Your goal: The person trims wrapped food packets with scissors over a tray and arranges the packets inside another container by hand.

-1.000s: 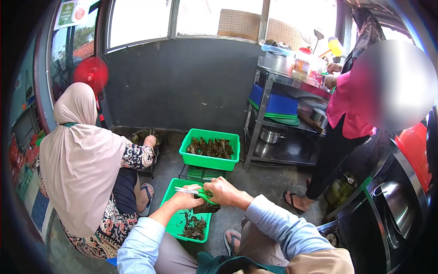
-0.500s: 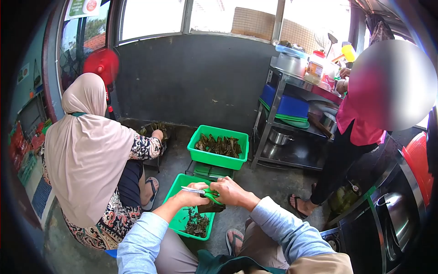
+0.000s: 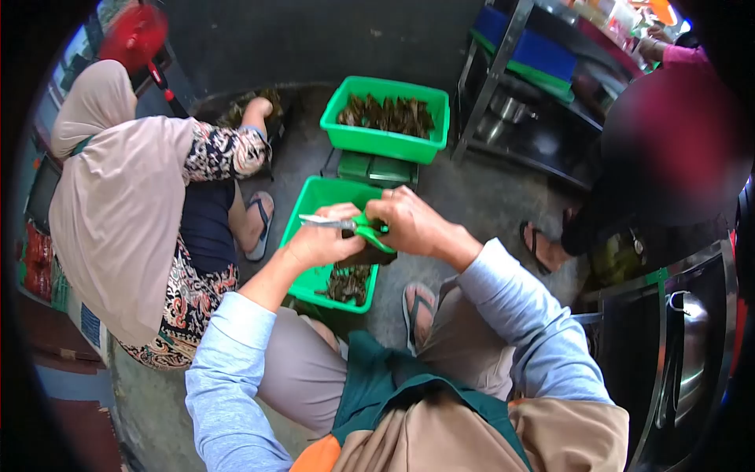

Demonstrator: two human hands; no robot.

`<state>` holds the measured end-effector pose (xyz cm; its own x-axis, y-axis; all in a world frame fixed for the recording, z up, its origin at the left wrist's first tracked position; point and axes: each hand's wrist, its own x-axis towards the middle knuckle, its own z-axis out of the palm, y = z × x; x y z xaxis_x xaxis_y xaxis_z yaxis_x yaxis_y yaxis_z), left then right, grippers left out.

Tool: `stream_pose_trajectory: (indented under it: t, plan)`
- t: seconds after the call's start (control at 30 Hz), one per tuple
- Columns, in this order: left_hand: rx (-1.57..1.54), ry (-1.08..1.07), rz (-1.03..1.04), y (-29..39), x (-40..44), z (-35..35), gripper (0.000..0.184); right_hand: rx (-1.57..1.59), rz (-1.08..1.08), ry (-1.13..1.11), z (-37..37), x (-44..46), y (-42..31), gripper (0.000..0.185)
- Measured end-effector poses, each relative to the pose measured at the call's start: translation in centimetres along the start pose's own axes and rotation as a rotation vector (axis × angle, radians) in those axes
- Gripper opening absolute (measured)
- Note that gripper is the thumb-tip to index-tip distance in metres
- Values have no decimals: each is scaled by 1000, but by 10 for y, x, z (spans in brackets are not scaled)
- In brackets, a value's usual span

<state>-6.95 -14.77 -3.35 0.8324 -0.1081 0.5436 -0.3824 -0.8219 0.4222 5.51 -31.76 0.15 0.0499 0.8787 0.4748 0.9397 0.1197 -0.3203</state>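
Observation:
Green-handled scissors [image 3: 364, 230] lie between my hands, their metal blades pointing left over my left fingers. My right hand [image 3: 415, 224] is closed, with the scissors' green handle against its fingers. My left hand [image 3: 321, 238] is also closed, beneath the blades. A dark brown leafy piece [image 3: 376, 256] shows just under both hands, mostly hidden; which fingers pinch it is hard to see. Below is a green tub [image 3: 305, 203] with dark brown leaf scraps [image 3: 348, 285] at its near end.
A second green tub [image 3: 385, 144] holding several brown leaf bundles [image 3: 385, 116] stands farther back on a low support. A person [image 3: 126, 212] sits at the left near a red fan [image 3: 134, 38]. Another person's foot [image 3: 544, 245] is at the right, beside a metal shelf [image 3: 543, 153].
My view has tilted downward, so the tubs and people appear higher. My hands stay together with the scissors, and the brown piece beneath them is less visible.

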Motion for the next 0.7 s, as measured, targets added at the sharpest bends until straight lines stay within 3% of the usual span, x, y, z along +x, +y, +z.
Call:
stream_pose_trajectory:
  t: [0.03,0.13,0.27,0.43,0.5,0.57,0.7]
  plan:
    - [24,106,44,-6,-4,7,33,4,11,-3,1,0,2,20]
    - [-137,-118,-112,-12,4,3,26,84,46,-10,6,2,14,20]
    - [-154,-142,-283,-12,1,-1,20,151,77,-14,11,8,24,28]
    - [-132,-80,-230,-30,7,-15,17,179,159,126,7,15,54,49]
    - [-122,-63,-296,-39,3,-22,15,265,489,17,0,18,68,54]
    - [-94,-36,-344,-50,-2,-30,13,128,572,-23,5,17,90,60]
    - [-7,77,-401,-62,-9,-45,10,-39,531,-329,48,-9,145,51]
